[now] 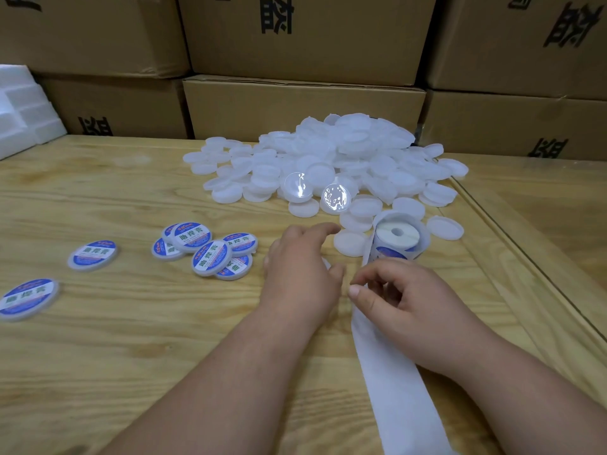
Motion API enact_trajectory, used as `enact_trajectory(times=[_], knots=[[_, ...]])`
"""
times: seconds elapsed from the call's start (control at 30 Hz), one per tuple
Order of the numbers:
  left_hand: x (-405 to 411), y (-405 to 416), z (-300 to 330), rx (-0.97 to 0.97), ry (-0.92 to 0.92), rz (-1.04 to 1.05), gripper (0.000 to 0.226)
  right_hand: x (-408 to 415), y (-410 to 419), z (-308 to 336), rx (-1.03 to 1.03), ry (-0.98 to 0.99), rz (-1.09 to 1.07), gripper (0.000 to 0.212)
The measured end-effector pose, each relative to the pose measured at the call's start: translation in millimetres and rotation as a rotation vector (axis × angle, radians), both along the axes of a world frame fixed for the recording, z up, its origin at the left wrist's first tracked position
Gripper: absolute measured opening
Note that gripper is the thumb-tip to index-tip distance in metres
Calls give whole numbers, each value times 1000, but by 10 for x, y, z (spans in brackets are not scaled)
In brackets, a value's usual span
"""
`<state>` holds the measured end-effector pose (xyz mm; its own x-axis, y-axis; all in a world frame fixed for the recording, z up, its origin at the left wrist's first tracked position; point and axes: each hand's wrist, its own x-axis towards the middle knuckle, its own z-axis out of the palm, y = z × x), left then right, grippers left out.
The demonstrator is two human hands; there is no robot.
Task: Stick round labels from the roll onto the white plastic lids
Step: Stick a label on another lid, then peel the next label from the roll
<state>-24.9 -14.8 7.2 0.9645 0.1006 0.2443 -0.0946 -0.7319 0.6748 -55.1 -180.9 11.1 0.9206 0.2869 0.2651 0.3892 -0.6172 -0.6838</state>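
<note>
Right hand point(404, 300) curls over the backing strip point(394, 382), thumb and forefinger pinched at its edge, probably picking at a label (the label itself is hidden). Left hand point(302, 270) lies flat and relaxed on the table point(131, 356); a white edge shows beneath it, possibly a lid. Label roll point(399, 238) stands just beside the blank lids point(328, 165), within reach. Labelled lids point(210, 247) lie to the left, apart from the blanks.

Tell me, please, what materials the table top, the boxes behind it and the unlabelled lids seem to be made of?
Table top: pale wood, probably plywood, unpainted; the grain lines show.
Boxes: brown corrugated cardboard, matt, with black printed characters.
Unlabelled lids: translucent white plastic, smooth; a few lids reflect the light with a shine.
</note>
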Motion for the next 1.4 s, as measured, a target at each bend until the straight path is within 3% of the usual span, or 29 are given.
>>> enact_trajectory(times=[0.2,0.43,0.7,0.83,1.0,1.13,1.33,1.4], knots=[[9,16,-7,-91,-35,-38,59,-18,-6,4,82,-7,-15,32],[-23,-23,-76,229,81,122,74,-58,4,57,263,19,-23,54],[-63,-35,-6,243,152,116,66,-78,22,61,303,47,27,55],[-67,-10,11,54,78,31,68,-72,21,58,324,30,-10,57],[-51,-9,-3,-106,-55,-123,44,-66,17,58,361,28,-15,55],[-76,-39,29,-229,-142,-143,26,-68,1,46,367,105,107,48],[-137,-69,81,-313,-55,-261,6,-94,-6,54,354,246,294,46],[-155,-79,81,-305,-34,-288,14,-103,-20,75,373,273,318,44]])
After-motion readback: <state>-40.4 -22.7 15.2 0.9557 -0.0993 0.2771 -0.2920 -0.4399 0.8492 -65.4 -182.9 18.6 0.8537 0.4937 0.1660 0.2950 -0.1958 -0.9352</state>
